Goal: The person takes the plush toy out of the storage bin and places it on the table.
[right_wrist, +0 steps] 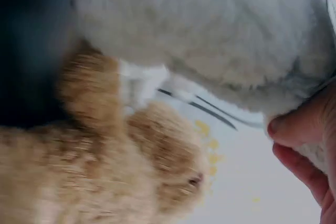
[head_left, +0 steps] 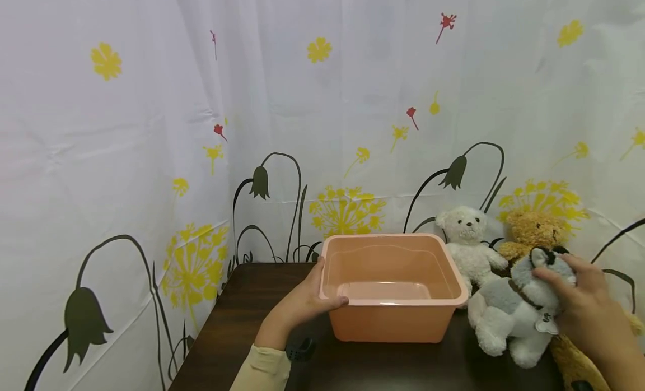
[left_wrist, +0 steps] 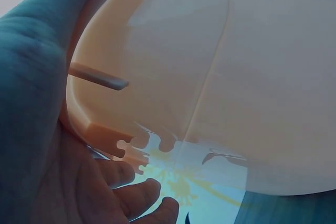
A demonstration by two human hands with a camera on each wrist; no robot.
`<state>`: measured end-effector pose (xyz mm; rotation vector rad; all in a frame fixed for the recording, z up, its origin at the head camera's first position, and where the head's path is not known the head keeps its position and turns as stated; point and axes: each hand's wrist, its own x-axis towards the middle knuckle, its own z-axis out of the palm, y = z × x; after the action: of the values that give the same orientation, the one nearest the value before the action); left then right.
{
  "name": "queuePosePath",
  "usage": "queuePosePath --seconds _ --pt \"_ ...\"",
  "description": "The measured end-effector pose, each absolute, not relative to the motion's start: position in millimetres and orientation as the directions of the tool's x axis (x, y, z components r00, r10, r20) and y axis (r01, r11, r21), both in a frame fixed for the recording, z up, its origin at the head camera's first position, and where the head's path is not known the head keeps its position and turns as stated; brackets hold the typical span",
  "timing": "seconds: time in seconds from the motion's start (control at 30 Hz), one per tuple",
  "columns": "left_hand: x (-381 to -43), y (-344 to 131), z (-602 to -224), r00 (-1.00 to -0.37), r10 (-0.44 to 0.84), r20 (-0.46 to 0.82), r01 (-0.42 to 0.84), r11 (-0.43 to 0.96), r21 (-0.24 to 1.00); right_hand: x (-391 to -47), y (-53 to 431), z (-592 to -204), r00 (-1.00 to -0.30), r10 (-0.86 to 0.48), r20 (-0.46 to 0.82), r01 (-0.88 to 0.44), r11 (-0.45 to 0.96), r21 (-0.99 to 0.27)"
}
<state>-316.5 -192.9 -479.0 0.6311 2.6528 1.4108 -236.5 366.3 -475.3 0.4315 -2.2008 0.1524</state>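
A peach plastic basin stands on the dark table, its inside bare in the head view. My left hand holds its left rim, thumb over the near corner and fingers along the outer side. In the left wrist view the basin wall fills much of the picture beside that hand. To the right of the basin, my right hand grips a grey and white plush dog by its head. A small white tag hangs at the dog's neck. In the right wrist view the fingers pinch its fur.
Behind the basin's right side sits a white teddy bear. A golden-brown teddy bear leans near the curtain, partly hidden by the dog. More brown plush lies below my right hand. A flower-printed curtain hangs behind the dark table.
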Motion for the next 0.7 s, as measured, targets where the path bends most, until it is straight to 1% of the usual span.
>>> queuePosePath --seconds 0.1,0.17,0.23,0.33,0.37,0.4,0.47,0.5,0.57,0.6,0.63,0.7 --pt "-316.0 -194.2 -478.8 -0.918 0.379 0.115 0.309 0.505 0.806 -236.7 362.3 -493.0 -0.584 -0.372 0.721 -0.407 0.903 0.136" --pt "-315.4 -195.3 -478.1 -0.922 0.371 0.107 0.299 0.511 0.806 -236.3 360.0 -499.8 -0.618 -0.4 0.677 -0.446 0.887 0.117" --pt "-315.0 -196.2 -476.8 -0.928 0.36 0.098 0.286 0.519 0.806 -232.9 358.1 -501.2 -0.674 -0.383 0.631 -0.481 0.877 0.019" --pt "-314.3 -198.2 -475.9 -0.936 0.342 0.088 0.272 0.538 0.798 -229.2 351.7 -494.4 -0.72 -0.312 0.62 -0.49 0.861 -0.136" --pt "-314.1 -199.2 -475.6 -0.937 0.338 0.086 0.267 0.536 0.801 -228.4 347.9 -493.2 -0.724 -0.289 0.626 -0.479 0.864 -0.156" --pt "-313.9 -200.4 -475.6 -0.938 0.335 0.086 0.266 0.537 0.8 -228.8 342.8 -492.6 -0.715 -0.272 0.644 -0.473 0.866 -0.159" --pt "-313.5 -202.8 -475.6 -0.939 0.333 0.089 0.264 0.532 0.804 -231.5 332.3 -493.9 -0.661 -0.263 0.703 -0.481 0.867 -0.128" --pt "-313.6 -204.0 -475.7 -0.939 0.334 0.087 0.263 0.526 0.809 -233.1 327.6 -496.0 -0.627 -0.264 0.733 -0.486 0.868 -0.103" --pt "-313.6 -205.0 -476.1 -0.935 0.34 0.097 0.272 0.515 0.813 -237.3 321.1 -500.9 -0.536 -0.3 0.79 -0.519 0.854 -0.028" --pt "-313.6 -205.1 -476.5 -0.935 0.34 0.1 0.274 0.516 0.812 -238.3 318.7 -503.0 -0.509 -0.31 0.803 -0.531 0.847 -0.01" --pt "-313.6 -205.0 -476.9 -0.936 0.338 0.098 0.272 0.518 0.811 -239.1 317.2 -504.7 -0.49 -0.317 0.812 -0.541 0.841 0.002" --pt "-314.0 -204.6 -477.8 -0.935 0.339 0.102 0.277 0.522 0.807 -239.6 315.3 -507.0 -0.485 -0.309 0.818 -0.53 0.848 0.006"
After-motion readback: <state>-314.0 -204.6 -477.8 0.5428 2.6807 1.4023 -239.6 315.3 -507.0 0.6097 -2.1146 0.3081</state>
